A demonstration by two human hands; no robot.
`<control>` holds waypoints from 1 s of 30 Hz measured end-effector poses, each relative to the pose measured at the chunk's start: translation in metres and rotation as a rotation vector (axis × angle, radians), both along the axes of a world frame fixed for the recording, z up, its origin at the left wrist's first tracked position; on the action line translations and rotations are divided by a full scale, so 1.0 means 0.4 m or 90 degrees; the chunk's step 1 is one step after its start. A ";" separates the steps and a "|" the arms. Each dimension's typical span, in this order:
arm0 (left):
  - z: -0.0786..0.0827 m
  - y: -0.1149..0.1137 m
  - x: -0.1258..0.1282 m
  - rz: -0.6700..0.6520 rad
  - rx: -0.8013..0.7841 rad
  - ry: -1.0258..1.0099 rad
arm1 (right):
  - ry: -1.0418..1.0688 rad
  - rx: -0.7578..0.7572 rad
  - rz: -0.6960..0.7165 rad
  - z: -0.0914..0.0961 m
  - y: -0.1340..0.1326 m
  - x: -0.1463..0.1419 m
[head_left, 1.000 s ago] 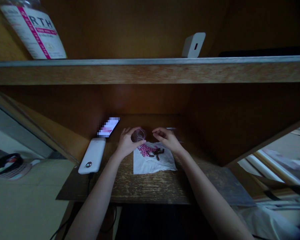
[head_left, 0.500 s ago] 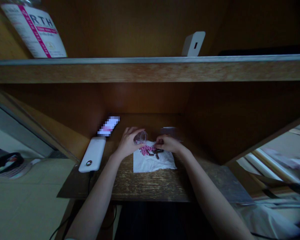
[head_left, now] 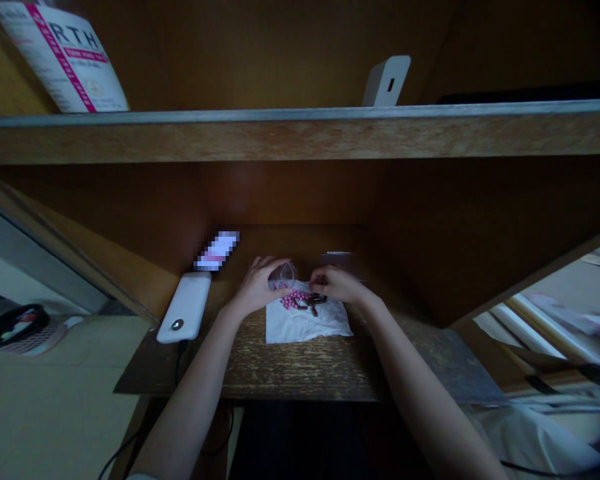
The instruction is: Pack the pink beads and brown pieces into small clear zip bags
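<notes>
A white paper sheet (head_left: pixel 305 323) lies on the dark wooden desk (head_left: pixel 300 367), with a heap of pink pills (head_left: pixel 293 300) and a few dark capsules (head_left: pixel 314 303) on it. My left hand (head_left: pixel 258 287) is wrapped round a small clear cup (head_left: pixel 283 273), held tilted at the paper's far left edge. My right hand (head_left: pixel 336 285) hovers over the far edge of the paper with its fingertips pinched beside the capsules; what they pinch is too small to name.
A white power bank (head_left: pixel 185 307) and a lit phone (head_left: pixel 217 251) lie at the left of the desk. A shelf (head_left: pixel 300 130) above carries a white labelled jar (head_left: pixel 63 53) and a white box (head_left: pixel 386 81). Floor and clutter show at both sides.
My right hand dropped from beside the cup onto the capsules and pinched shut. My left hand tilted the cup slightly toward the pills.
</notes>
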State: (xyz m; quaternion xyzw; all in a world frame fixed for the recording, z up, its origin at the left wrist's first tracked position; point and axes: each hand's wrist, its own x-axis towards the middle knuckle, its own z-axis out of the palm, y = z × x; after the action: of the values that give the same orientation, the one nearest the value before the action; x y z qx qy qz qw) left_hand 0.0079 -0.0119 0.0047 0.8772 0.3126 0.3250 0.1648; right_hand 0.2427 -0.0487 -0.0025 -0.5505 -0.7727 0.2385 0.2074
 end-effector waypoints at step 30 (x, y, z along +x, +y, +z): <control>0.009 -0.002 -0.001 0.052 -0.021 -0.039 | -0.082 -0.070 -0.042 -0.008 0.006 0.017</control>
State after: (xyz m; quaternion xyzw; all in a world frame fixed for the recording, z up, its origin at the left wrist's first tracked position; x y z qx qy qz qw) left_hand 0.0075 -0.0127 0.0081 0.8507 0.3480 0.3528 0.1750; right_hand 0.2493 -0.0464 -0.0057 -0.6005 -0.7514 0.2380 0.1346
